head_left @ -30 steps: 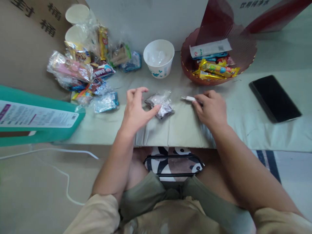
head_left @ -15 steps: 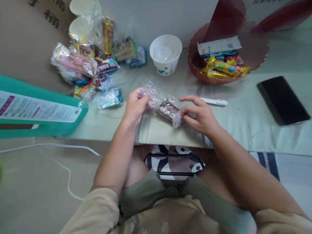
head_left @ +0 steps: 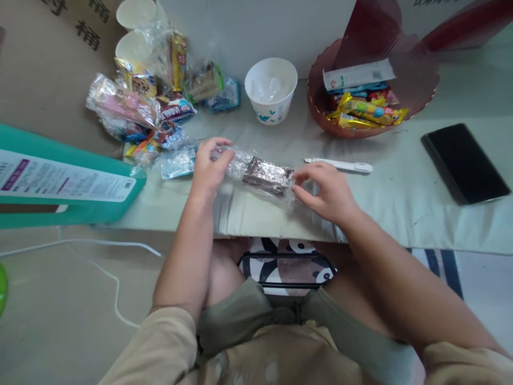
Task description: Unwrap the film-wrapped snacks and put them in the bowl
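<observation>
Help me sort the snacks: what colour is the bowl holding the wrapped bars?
Dark red, with a thin gold rim; the bowl shows best in the head view.

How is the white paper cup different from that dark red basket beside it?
The white paper cup is smaller, opaque and holds only clear plastic; the dark red basket is wider, see-through and holds colourful snack packets. The cup's rim is plain, the basket's gold-edged. Both stand open-topped at the back of the table.

Both forearms reach up from the lower frame toward the centre. The left hand (head_left: 207, 167) sits left of centre, fingers curled shut in a pinch. The right hand (head_left: 325, 192) sits right of centre, thumb and forefinger pinched together, the other fingers loosely bent.
</observation>
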Demonstrator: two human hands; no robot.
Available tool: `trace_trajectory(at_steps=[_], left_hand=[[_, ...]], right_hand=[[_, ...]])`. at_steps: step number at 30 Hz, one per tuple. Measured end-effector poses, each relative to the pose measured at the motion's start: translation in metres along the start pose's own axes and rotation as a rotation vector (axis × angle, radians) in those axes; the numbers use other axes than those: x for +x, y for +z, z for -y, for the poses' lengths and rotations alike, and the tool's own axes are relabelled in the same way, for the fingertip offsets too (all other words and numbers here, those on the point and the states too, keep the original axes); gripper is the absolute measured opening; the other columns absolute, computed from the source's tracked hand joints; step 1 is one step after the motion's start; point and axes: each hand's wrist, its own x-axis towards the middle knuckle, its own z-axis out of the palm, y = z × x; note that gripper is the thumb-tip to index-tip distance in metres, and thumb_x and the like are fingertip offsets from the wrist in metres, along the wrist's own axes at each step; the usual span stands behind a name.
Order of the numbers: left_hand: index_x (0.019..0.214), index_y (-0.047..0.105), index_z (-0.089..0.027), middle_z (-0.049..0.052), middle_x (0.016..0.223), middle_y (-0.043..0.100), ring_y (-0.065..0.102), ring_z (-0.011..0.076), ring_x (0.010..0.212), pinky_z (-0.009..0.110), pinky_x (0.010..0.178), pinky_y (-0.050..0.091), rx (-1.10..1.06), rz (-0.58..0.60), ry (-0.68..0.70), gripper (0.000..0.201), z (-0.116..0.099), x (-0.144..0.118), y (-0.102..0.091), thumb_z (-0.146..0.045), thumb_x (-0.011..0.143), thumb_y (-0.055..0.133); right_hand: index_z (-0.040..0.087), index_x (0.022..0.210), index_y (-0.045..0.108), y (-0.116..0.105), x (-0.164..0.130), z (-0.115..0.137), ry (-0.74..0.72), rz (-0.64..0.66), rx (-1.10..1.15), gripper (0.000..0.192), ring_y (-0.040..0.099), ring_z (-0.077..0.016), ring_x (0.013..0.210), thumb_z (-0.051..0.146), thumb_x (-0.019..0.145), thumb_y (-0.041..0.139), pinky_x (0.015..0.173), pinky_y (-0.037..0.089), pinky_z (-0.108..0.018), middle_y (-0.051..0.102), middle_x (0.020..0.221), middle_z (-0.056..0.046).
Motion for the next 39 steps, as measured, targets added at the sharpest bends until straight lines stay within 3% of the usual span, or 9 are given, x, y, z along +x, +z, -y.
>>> trace_trajectory(at_steps=[5,10,14,17,22,25,28,35,39], left_hand=[[0.103,0.056,-0.029,0.002,0.101,0.064,0.065,0.0194,0.09,0.03,0.07,0.053,-0.169,-0.087,-0.281,0.04,-0.007,-0.004,-0.006,-0.053,0.078,0.078],[0.098,0.059,-0.024,0.001,0.075,0.066,0.066,0.0163,0.068,0.026,0.059,0.049,-0.14,0.009,-0.49,0.056,-0.016,-0.017,-0.012,-0.07,0.071,0.078],[0.065,0.061,-0.018,0.007,0.057,0.066,0.063,0.0182,0.056,0.029,0.055,0.046,0.114,0.357,-0.528,0.055,-0.03,-0.033,-0.012,-0.072,0.079,0.067],[0.055,0.059,-0.02,0.004,0.053,0.062,0.056,0.0159,0.051,0.028,0.052,0.04,0.262,0.541,-0.36,0.04,-0.035,-0.04,-0.009,-0.048,0.079,0.071],[0.058,0.056,-0.02,-0.001,0.06,0.057,0.053,0.0129,0.058,0.027,0.058,0.043,-0.093,0.387,-0.316,0.018,-0.04,-0.039,-0.006,-0.028,0.073,0.064],[0.062,0.055,-0.02,0.004,0.096,0.074,0.068,0.0176,0.081,0.033,0.074,0.056,-0.49,0.35,-0.385,0.013,-0.049,-0.038,-0.005,-0.028,0.066,0.065],[0.063,0.049,-0.021,0.007,0.117,0.074,0.071,0.0252,0.101,0.043,0.087,0.06,-0.704,0.398,-0.394,0.013,-0.057,-0.038,-0.002,-0.03,0.064,0.059],[0.072,0.061,-0.022,0.011,0.112,0.077,0.073,0.0342,0.101,0.057,0.084,0.061,-0.618,0.353,-0.394,0.026,-0.056,-0.037,0.009,-0.047,0.072,0.051],[0.091,0.066,-0.023,0.011,0.122,0.074,0.072,0.0345,0.11,0.056,0.082,0.062,-0.582,0.365,-0.317,0.043,-0.058,-0.039,0.015,-0.057,0.082,0.042]], right_hand=[[0.023,0.084,0.067,0.014,-0.006,0.046,-0.271,0.28,-0.103,0.024,0.066,-0.0247,0.096,0.023,0.098,0.048,0.089,0.047,-0.041,0.076,0.093,-0.008],[0.021,0.088,0.068,0.026,-0.018,0.063,-0.25,0.722,-0.046,0.019,0.061,-0.0185,0.07,0.026,0.099,0.053,0.068,0.041,-0.032,0.071,0.077,-0.004],[0.019,0.097,0.069,0.033,-0.012,0.052,-0.103,0.504,0.043,0.026,0.067,-0.0223,0.087,0.024,0.101,0.044,0.081,0.05,-0.035,0.075,0.093,-0.009],[0.017,0.102,0.069,0.039,-0.006,0.038,-0.044,0.3,0.012,0.026,0.068,-0.0265,0.103,0.018,0.097,0.044,0.093,0.054,-0.042,0.075,0.107,-0.013],[0.02,0.112,0.067,0.044,0.0,0.023,-0.042,0.055,-0.041,0.028,0.065,-0.0301,0.119,0.015,0.091,0.049,0.105,0.052,-0.051,0.071,0.125,-0.015],[0.023,0.123,0.062,0.044,0.004,0.019,0.008,-0.067,-0.088,0.036,0.061,-0.0325,0.125,0.02,0.087,0.057,0.108,0.05,-0.054,0.065,0.132,-0.015],[0.022,0.13,0.056,0.045,0.01,0.016,0.033,-0.15,-0.091,0.047,0.06,-0.0333,0.123,0.025,0.083,0.062,0.105,0.051,-0.053,0.062,0.131,-0.016],[0.021,0.141,0.051,0.048,0.018,0.015,0.143,-0.077,-0.146,0.065,0.059,-0.0401,0.121,0.036,0.08,0.069,0.106,0.045,-0.061,0.066,0.132,-0.019],[0.018,0.154,0.037,0.054,0.015,0.013,0.071,-0.005,-0.026,0.086,0.058,-0.0387,0.133,0.036,0.076,0.071,0.109,0.048,-0.056,0.058,0.148,-0.021]])
